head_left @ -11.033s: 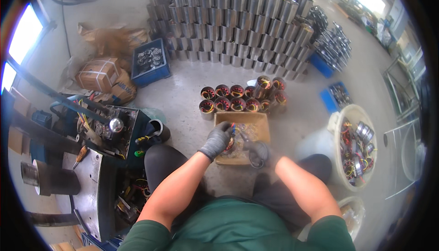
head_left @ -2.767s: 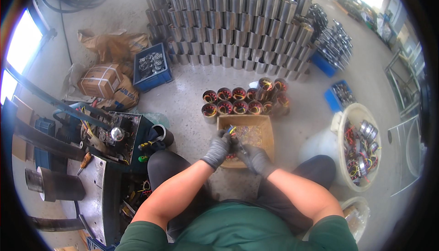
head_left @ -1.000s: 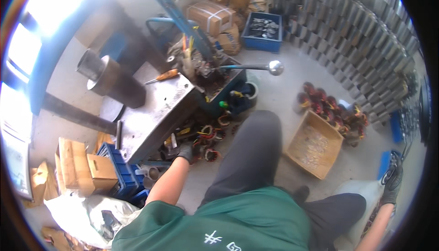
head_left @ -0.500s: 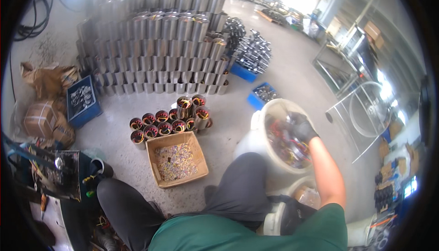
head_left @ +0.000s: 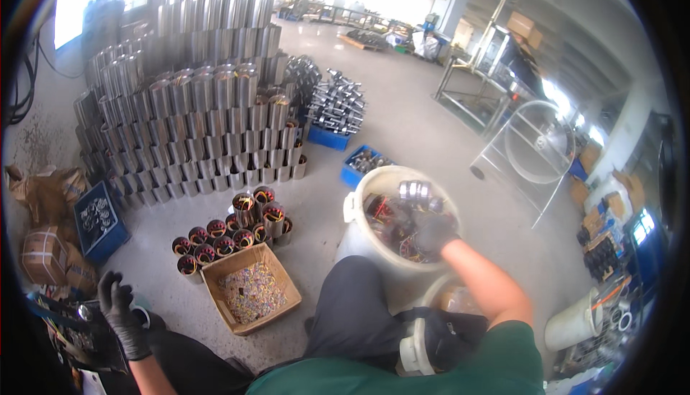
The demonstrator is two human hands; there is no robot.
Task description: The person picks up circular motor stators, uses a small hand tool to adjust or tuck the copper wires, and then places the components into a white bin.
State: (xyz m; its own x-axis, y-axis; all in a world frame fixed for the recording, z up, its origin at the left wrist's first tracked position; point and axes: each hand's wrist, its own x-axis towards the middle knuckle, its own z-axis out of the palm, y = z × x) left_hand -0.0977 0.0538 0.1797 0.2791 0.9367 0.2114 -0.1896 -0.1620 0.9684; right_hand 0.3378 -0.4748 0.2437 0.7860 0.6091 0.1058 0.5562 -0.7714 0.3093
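Observation:
My right hand [head_left: 435, 235], in a dark glove, reaches into a large white bucket [head_left: 351, 231] on my right. Its fingers are blurred and partly hidden among the contents, so whether they grip anything does not show. Inside the bucket lie wound motor parts with wires; a shiny cylindrical part [head_left: 417, 191] rests near the far rim, beyond the hand. At the left, my gloved left hand [head_left: 123, 314] is raised with its fingers apart and loosely bent, holding nothing. It is beside a dark bench machine [head_left: 80, 330], which it partly covers.
A cardboard box [head_left: 279, 310] of small colourful bits stands before my knees. Behind it are several metal cylinders [head_left: 223, 245] with wires inside. Stacked metal tubes [head_left: 208, 107] rise farther back. Blue bins [head_left: 103, 231] of metal parts sit at left and beyond the bucket.
My left hand has come into view at the left. My right hand has moved nearer within the bucket. The whole view has turned to the right.

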